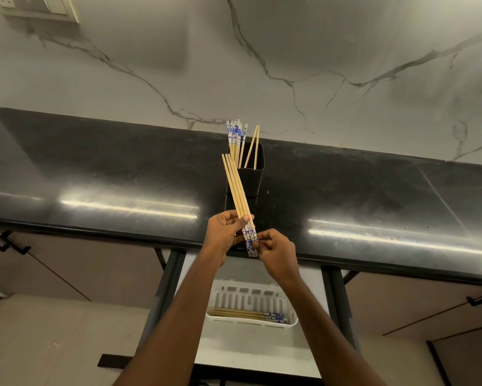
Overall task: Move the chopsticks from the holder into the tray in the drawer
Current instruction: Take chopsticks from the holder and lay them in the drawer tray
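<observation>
My left hand (pixel 225 231) and right hand (pixel 276 253) pinch a chopstick bundle (pixel 238 190) above the countertop edge (pixel 122 229); I should align the patterned ends, then lower it into the drawer tray (pixel 251 323). More remain in the holder (pixel 246 174).

Home kitchen: black countertop (pixel 94 168), marble backsplash (pixel 262 51), cabinet drawers (pixel 53 263).

On the counter (pixel 94 168) the holder (pixel 248 178), a chopstick bundle (pixel 237 190) just before it, tray (pixel 251 327) in the drawer (pixel 248 351) below.
</observation>
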